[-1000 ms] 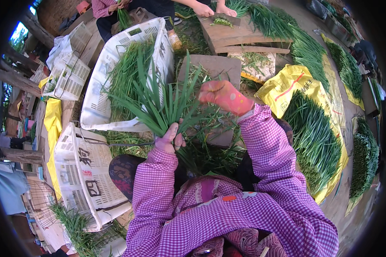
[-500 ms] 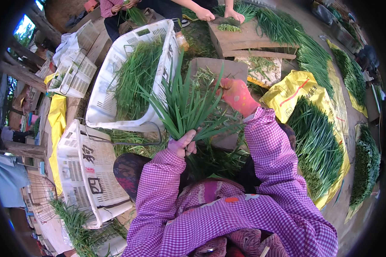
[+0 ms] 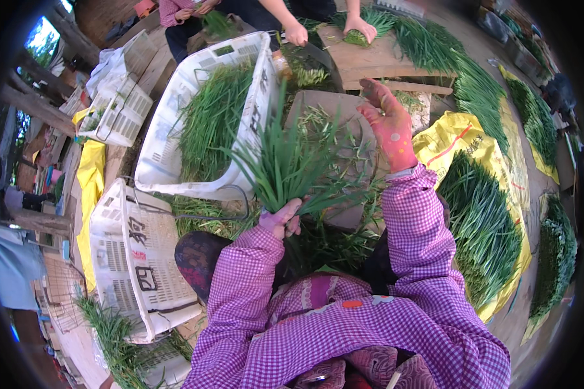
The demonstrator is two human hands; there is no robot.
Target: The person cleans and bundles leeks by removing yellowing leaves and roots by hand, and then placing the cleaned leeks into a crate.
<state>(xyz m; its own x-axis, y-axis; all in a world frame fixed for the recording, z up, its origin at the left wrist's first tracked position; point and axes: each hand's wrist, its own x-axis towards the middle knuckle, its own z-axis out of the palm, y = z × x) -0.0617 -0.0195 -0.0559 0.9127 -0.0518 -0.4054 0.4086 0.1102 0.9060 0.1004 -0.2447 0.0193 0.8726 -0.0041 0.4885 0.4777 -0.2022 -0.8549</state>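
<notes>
Left hand [image 3: 281,218]: clamped round the lower end of a bunch of long green leaves [image 3: 280,170].
Bunch: in front of the lap, blades fanning away from the body.
Right hand [image 3: 392,129]: orange dotted glove, fingers spread, apart from the left, near a grey board [image 3: 328,99].
White crate [image 3: 164,144]: left of bunch, leaves inside.
Yellow sack [image 3: 435,137]: beside right sleeve [image 3: 416,227], leaves heaped on it.
</notes>
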